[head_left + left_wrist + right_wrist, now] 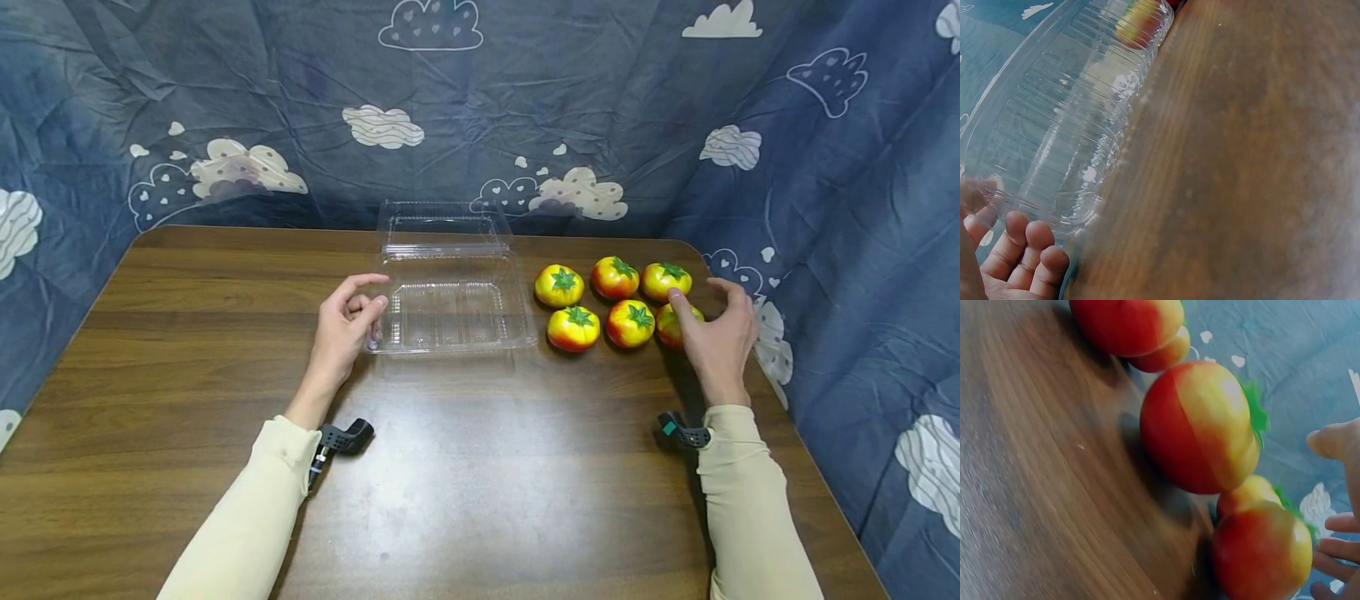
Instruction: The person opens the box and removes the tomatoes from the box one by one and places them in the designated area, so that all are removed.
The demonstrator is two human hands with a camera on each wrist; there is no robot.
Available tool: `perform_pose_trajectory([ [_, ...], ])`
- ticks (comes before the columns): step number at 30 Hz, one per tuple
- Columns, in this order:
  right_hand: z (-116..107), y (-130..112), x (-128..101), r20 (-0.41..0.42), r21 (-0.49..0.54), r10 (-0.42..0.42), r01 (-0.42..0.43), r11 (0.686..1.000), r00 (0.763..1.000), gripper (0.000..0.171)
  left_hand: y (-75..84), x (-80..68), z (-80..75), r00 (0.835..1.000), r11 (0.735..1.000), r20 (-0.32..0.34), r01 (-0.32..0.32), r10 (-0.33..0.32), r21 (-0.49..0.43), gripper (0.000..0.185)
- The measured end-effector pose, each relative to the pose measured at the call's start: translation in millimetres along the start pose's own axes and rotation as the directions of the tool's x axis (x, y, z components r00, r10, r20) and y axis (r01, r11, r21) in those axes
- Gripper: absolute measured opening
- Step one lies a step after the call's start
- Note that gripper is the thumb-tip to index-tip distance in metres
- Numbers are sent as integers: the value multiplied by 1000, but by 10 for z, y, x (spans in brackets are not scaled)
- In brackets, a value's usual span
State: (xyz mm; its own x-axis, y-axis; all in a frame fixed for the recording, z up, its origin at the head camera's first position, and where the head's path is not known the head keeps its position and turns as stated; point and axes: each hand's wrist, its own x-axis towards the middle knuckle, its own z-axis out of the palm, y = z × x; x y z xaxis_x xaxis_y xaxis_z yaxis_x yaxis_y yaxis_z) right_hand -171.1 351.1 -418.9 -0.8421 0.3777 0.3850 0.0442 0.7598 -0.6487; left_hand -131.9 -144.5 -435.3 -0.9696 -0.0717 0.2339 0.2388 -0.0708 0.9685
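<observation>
A clear plastic clamshell container (450,343) lies with its lid (446,225) raised at the back. My left hand (341,325) holds its left rim, thumb over the edge; in the left wrist view, curled fingers (1040,234) sit at the container's corner. To the right, several glossy red-and-yellow tomatoes with green star-shaped tops stand in two rows. Over the front right tomato (670,327) my right hand (722,333) hovers, thumb and fingers spread and holding nothing. In the right wrist view, fingers (1338,550) are beside a tomato (1263,550), with another tomato (1194,428) farther off.
The wooden table (450,467) has its back edge just behind the container and the tomatoes. A blue cloth (315,108) with white cloud prints hangs behind and along the right side. Each wrist wears a black camera mount (347,437).
</observation>
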Motion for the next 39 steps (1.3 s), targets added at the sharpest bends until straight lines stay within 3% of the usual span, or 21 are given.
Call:
perform_pose_trajectory([
  [11, 89, -250, -62, -16, 31, -131, 131, 991, 991, 62, -1, -7, 2, 1000, 1000, 1, -13, 13, 10, 33],
  [25, 296, -640, -219, 41, 54, -254, 252, 966, 966, 66, -29, 13, 5, 1000, 1000, -10, 0, -1, -25, 33],
  [32, 414, -798, -352, 73, 44, -429, 427, 903, 900, 68, -26, 13, -2, 1000, 1000, -6, -7, 7, -26, 33],
  [39, 526, -907, -506, 159, -19, -519, 528, 849, 840, 70, -18, 8, -4, 1000, 1000, -2, -7, 7, -22, 34],
])
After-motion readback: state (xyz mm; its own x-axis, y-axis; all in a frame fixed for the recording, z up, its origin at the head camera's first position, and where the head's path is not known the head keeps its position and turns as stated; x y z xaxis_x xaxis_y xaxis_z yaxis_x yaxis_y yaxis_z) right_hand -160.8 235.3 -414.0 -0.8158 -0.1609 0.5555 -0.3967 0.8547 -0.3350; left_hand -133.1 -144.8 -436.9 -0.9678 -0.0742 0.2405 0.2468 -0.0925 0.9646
